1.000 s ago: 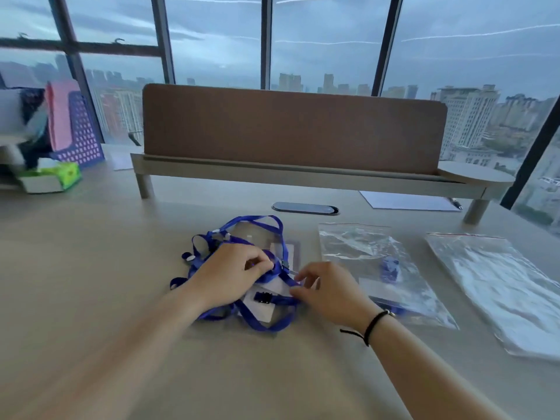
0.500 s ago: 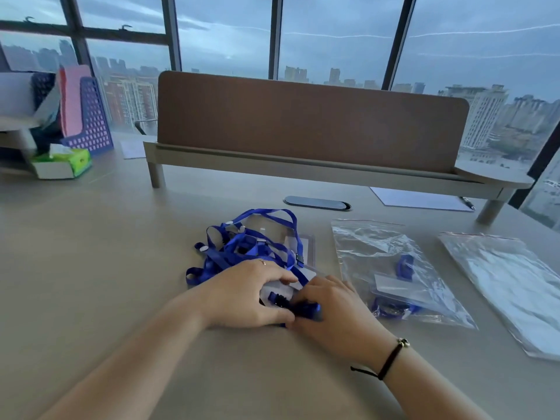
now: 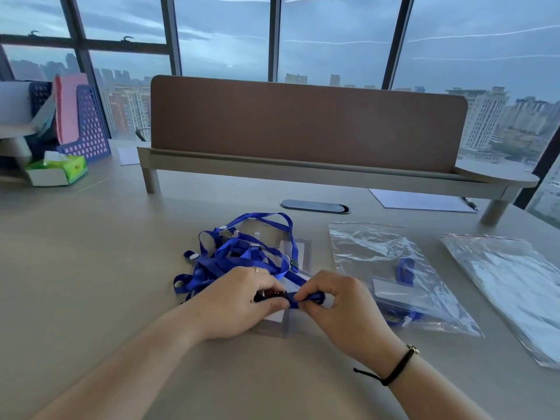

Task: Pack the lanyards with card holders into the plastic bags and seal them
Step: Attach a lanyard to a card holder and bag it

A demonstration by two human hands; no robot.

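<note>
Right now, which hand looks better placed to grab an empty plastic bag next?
The right hand, probably. The empty plastic bags lie on its side of the desk, past the filled bag. The left hand sits nearer the tangled blue lanyards. Both pinch a lanyard strap.

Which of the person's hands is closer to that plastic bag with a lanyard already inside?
Right. The right hand sits just beside the filled bag; the left hand is farther away.

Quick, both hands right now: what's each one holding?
Left hand: fingers curled, pinching the blue lanyard strap at its black clip.
Right hand: pinching the same strap.
</note>
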